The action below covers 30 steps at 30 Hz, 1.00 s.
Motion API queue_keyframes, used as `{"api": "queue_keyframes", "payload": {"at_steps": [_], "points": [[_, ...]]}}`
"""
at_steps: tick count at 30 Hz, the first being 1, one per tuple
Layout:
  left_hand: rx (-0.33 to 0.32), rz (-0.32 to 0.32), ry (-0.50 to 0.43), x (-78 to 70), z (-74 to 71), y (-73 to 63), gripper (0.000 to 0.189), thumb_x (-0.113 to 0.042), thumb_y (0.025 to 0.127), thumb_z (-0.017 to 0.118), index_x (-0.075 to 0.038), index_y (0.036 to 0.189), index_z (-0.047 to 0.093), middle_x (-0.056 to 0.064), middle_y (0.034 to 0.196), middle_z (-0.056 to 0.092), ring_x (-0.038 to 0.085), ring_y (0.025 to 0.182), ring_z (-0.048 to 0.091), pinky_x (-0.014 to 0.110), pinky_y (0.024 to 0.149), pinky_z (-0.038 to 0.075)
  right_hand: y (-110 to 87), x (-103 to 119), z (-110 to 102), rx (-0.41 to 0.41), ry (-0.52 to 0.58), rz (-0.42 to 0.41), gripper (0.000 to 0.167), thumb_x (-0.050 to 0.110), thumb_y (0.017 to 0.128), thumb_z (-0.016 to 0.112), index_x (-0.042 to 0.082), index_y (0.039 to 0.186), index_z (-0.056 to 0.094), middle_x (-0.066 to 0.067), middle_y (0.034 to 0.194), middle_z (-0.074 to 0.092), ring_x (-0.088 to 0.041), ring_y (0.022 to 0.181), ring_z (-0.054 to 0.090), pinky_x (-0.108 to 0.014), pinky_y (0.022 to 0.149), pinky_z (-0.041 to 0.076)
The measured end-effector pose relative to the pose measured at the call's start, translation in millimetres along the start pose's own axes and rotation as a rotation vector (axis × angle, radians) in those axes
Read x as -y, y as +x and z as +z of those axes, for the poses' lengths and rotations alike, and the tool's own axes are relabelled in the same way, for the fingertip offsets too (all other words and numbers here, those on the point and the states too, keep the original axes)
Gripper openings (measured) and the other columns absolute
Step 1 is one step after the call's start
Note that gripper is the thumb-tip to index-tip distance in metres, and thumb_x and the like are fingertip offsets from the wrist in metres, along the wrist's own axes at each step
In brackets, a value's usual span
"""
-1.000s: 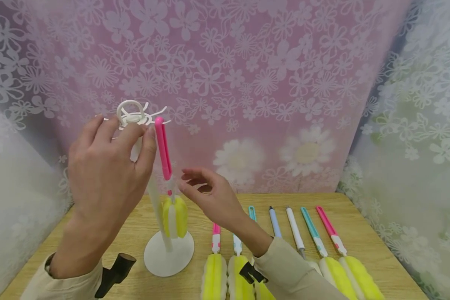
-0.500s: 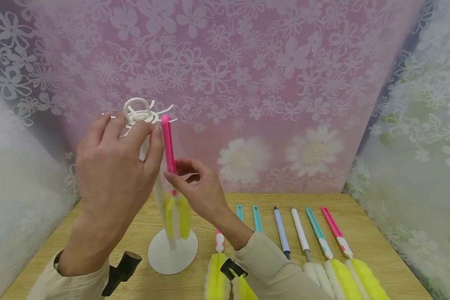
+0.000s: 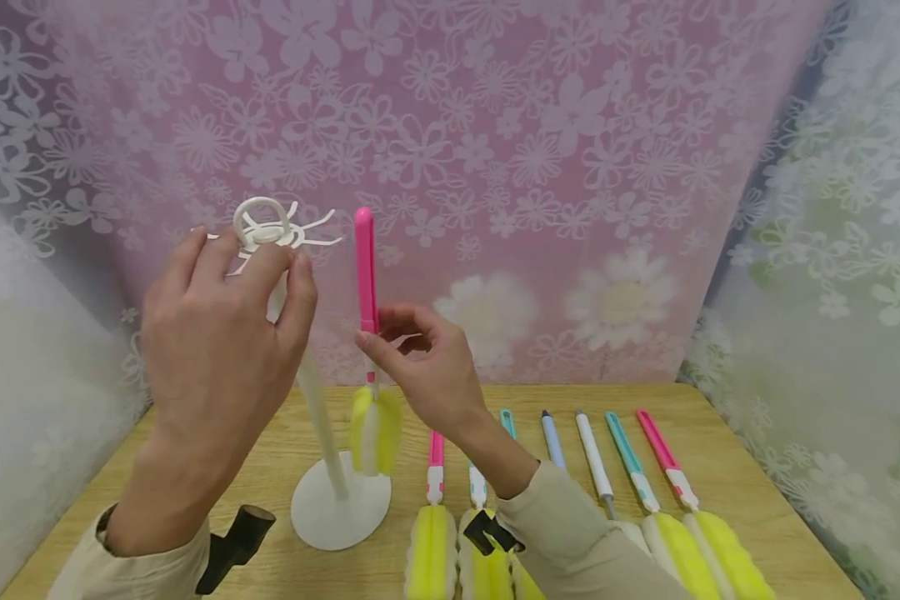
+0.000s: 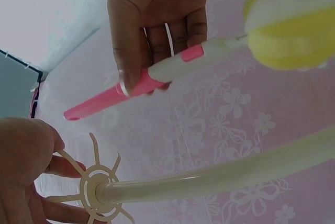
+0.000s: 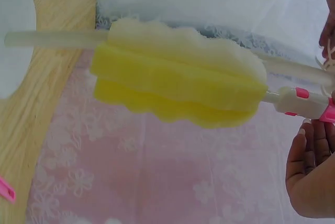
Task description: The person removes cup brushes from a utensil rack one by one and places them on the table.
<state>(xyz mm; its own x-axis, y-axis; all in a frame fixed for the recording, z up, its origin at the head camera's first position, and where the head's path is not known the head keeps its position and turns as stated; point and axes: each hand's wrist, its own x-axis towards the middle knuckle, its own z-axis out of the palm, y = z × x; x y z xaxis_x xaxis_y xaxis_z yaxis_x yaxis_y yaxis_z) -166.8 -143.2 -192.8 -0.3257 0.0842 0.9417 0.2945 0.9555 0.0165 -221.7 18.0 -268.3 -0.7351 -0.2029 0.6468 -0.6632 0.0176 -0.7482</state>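
Observation:
My right hand [image 3: 435, 367] pinches the pink handle of a sponge bottle brush [image 3: 367, 275] just above its white neck, and the brush hangs upright. Its yellow-and-white sponge head [image 5: 178, 75] points down toward the table. Right of the white rack's top, the handle stands apart from the hooks. The rack [image 4: 102, 190] has a ring of thin curved hooks on a pole with a round base [image 3: 337, 521]. At that hook ring, my left hand [image 3: 225, 325] grips a hook between thumb and fingers, seen in the left wrist view.
On the wooden table [image 3: 225, 467], several sponge brushes lie in a row at the right, among them a pink one [image 3: 663, 450], a teal one [image 3: 626, 450] and a white-handled one [image 3: 591, 454]. A flowered pink cloth [image 3: 495, 167] hangs behind the table.
The right hand has closed on the brush's handle. The brush has come off the rack's hook and moved right. The left hand stays at the rack's top.

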Motion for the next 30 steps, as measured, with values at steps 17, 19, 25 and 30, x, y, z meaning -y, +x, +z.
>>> {"api": "queue_keyframes", "payload": {"at_steps": [17,19,25,30], "points": [[-0.025,-0.021,-0.014,-1.6,2.3,-1.1,0.039,-0.033,0.097,0.043,-0.004,0.088,0.067,0.027,0.102,0.063,0.045,0.111,0.053,0.066,0.082,0.043,-30.4,-3,-161,-0.226,-0.409,0.039,0.027,0.014,0.088,0.069,0.001,0.111,0.064,-0.003,0.099,0.065,-0.014,0.087,0.061,-0.019,0.075,0.05],[-0.037,-0.021,-0.016,-1.6,3.0,-1.2,0.038,-0.033,0.096,0.044,-0.004,0.088,0.067,0.027,0.1,0.064,0.046,0.11,0.054,0.064,0.084,0.043,-39.2,-6,-187,-0.261,-0.494,0.074,0.028,0.015,0.088,0.069,0.002,0.112,0.064,0.001,0.099,0.065,-0.01,0.087,0.06,-0.015,0.075,0.049],[-0.04,-0.003,-0.004,-0.9,3.2,-1.5,0.04,-0.033,0.097,0.041,-0.004,0.088,0.066,0.027,0.098,0.063,0.047,0.108,0.053,0.062,0.084,0.043,-66.2,-17,-260,-0.358,-0.679,0.187,0.032,0.021,0.087,0.071,0.002,0.111,0.064,0.017,0.093,0.063,0.001,0.082,0.059,-0.007,0.07,0.045],[-0.047,-0.008,-0.013,-2.0,3.2,-1.9,0.04,-0.033,0.097,0.041,-0.003,0.088,0.066,0.027,0.098,0.063,0.047,0.108,0.054,0.061,0.085,0.043,-85.3,-26,-311,-0.339,-0.841,0.327,0.041,0.034,0.088,0.068,0.004,0.115,0.063,0.026,0.087,0.057,0.007,0.079,0.052,-0.008,0.065,0.041]]}}
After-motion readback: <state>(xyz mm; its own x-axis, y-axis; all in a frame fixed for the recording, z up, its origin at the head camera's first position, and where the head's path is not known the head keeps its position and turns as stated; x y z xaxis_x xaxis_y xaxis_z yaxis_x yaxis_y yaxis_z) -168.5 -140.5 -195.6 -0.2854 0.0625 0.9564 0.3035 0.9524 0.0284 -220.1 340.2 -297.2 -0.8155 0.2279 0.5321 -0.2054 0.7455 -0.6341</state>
